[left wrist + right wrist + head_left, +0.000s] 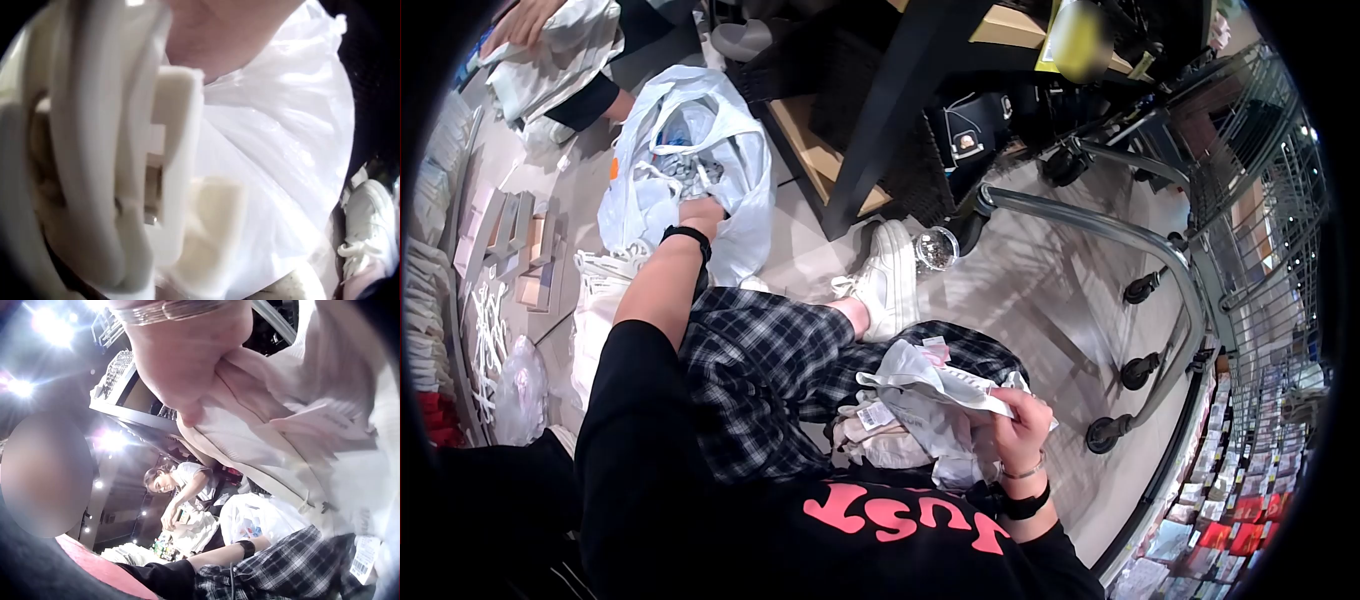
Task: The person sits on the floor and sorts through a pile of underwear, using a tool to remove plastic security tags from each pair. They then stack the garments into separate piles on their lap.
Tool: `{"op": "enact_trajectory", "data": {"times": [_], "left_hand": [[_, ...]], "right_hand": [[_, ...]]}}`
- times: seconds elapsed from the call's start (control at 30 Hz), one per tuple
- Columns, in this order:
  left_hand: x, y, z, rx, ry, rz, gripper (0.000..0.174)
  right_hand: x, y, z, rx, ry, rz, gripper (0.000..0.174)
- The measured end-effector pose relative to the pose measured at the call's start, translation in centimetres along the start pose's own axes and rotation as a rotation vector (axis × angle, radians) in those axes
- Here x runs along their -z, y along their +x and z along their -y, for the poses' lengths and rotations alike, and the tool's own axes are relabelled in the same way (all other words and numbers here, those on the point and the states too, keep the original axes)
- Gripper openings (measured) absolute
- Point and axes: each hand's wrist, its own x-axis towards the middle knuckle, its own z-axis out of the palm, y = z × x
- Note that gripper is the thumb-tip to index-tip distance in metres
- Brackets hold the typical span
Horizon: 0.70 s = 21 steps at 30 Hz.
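My left hand reaches into the mouth of a white plastic bag on the floor, its fingers hidden among small grey things. Blurred white plastic-looking pieces fill the near side of the left wrist view, beside the bag. Over my lap, my right hand pinches the upper edge of a white garment; the right wrist view shows its ribbed cloth and a pale tag. Below it on my lap lies a beige folded item with a barcode label.
At upper left, another person's hand holds white cloth. White hangers and small boxes lie on the left floor. A wheeled metal rack stands to the right, a dark shelf ahead. A clear round container sits by my shoe.
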Motion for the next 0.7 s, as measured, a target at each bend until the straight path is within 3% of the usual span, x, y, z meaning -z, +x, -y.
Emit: {"op": "enact_trajectory", "data": {"times": [0.1,0.23,0.37,0.47,0.5,0.53,0.6,0.63,0.7], "left_hand": [[-1.2,0.3,-0.4,0.146,0.056,-0.045,0.022],[1.2,-0.7,0.6,-0.03,0.016,0.133,0.023],[2.5,-1.7,0.7,0.02,-0.198,-0.124,0.014],[4.8,-1.7,1.7,-0.062,-0.197,0.018,0.014],[6.0,-1.9,2.5,-0.184,-0.194,0.114,0.018],[9.3,-3.4,3.0,-0.274,-0.257,0.24,0.023],[17.0,-9.0,0.9,-0.338,-0.647,0.15,0.024],[20.5,-11.5,-0.9,-0.369,-0.842,0.257,0.019],[24.1,-15.3,-3.7,-0.655,-1.306,0.502,0.022]], "right_hand": [[0.2,0.1,-0.2,0.039,-0.012,0.041,0.019],[0.2,0.2,-0.1,0.061,-0.04,0.03,0.018],[0.1,0.0,-0.6,0.055,-0.03,0.027,0.017],[0.0,0.1,-0.8,0.078,-0.015,0.015,0.016],[0.0,0.3,-0.5,0.089,-0.01,0.01,0.016],[0.0,0.4,-0.4,0.095,-0.004,0.001,0.016],[0.0,0.3,-0.4,0.07,0.025,0.018,0.016],[0.1,0.1,-0.4,0.055,0.038,0.028,0.016],[0.2,0.3,0.0,0.1,0.057,0.036,0.015]]}}
